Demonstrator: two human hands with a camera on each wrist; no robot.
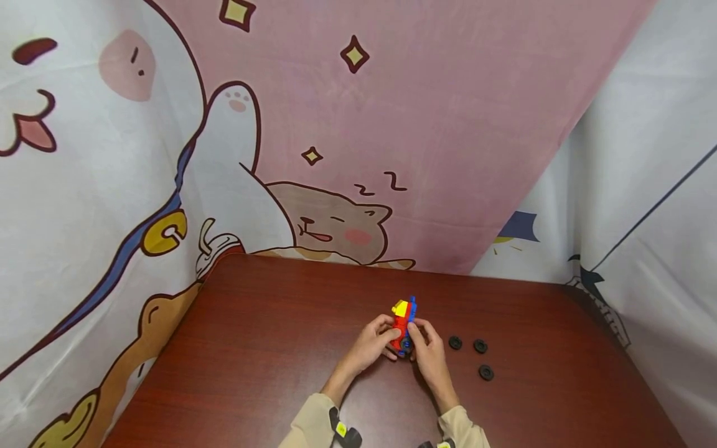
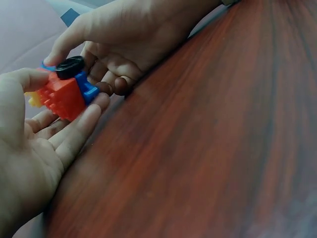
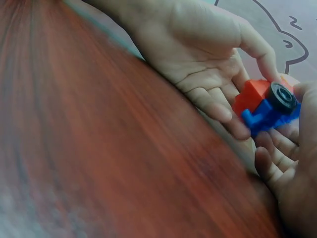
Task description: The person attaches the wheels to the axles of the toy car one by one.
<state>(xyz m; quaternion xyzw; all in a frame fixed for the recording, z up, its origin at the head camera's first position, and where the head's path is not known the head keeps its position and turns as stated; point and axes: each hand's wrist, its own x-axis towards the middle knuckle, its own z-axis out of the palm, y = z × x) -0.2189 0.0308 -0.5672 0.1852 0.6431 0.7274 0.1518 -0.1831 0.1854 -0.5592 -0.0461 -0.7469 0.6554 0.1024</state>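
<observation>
Both hands hold a small toy car built of red, blue and yellow blocks above the table. My left hand grips its red side between thumb and fingers. From the other side my right hand pinches the blue base. One black wheel sits against the blue part, close to the right thumb in the right wrist view. In the left wrist view the red studded blocks face the left palm, and the yellow part is mostly hidden by the left thumb.
Three loose black wheels lie on the dark red wooden table, to the right of the right hand. Behind the table's far edge hangs a pink and white cloth with cartoon animals.
</observation>
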